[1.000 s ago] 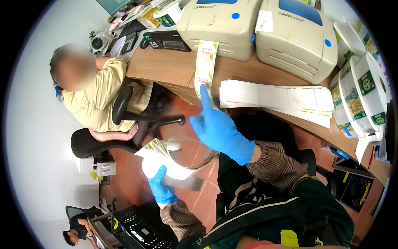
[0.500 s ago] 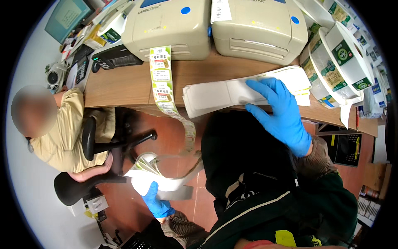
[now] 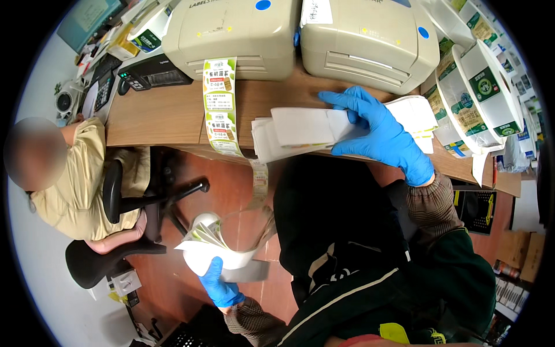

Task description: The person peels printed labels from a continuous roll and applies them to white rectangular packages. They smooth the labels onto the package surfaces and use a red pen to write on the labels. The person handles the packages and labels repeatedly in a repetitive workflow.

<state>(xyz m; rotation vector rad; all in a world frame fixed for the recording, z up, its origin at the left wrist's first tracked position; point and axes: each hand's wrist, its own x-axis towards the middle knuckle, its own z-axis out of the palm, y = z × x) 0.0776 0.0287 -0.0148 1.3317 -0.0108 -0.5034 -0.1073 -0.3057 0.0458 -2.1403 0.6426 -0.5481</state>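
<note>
My left hand [image 3: 220, 283], in a blue glove, grips a loose bundle of white-backed labels [image 3: 222, 257] low over the floor. A green-and-white printed label strip [image 3: 219, 87] runs from the left printer's slot over the desk edge and curves down to that bundle. My gloved right hand [image 3: 378, 130] is on the stack of white paper strips [image 3: 266, 141] at the desk's front, its thumb and fingers around a raised, folded top piece [image 3: 303, 124]; some fingertips are hidden behind it.
Two beige printers [image 3: 231, 32] stand along the wooden desk [image 3: 150, 127], a black device [image 3: 153, 72] to their left. Large label rolls [image 3: 468, 110] crowd the right end. A person in a beige jacket [image 3: 87, 185] sits at left beside black chairs [image 3: 110, 260].
My right hand moved from pointing at the printed strip to the white stack, and the top piece is now lifted and folded. The view swung, shifting the desk leftward. My left hand keeps the bundle.
</note>
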